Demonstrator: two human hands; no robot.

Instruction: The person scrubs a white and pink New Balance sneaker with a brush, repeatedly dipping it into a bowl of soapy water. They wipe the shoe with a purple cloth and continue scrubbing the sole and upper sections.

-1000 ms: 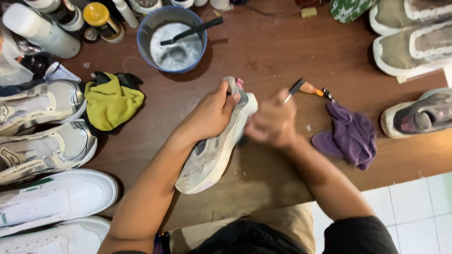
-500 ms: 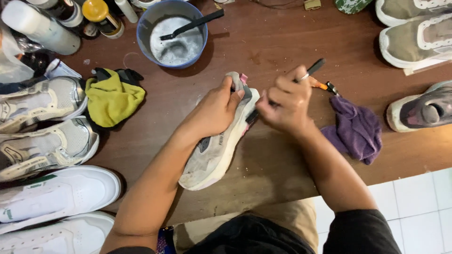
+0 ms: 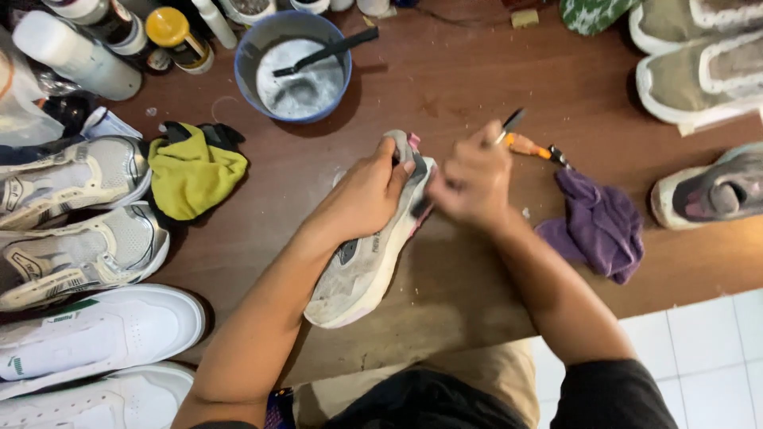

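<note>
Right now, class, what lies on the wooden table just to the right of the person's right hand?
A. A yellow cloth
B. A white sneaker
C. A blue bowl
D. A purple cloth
D: the purple cloth lies crumpled on the table just right of the right hand, which grips a thin dark-handled tool against the grey sneaker; the yellow cloth and blue bowl sit to the left.
</note>
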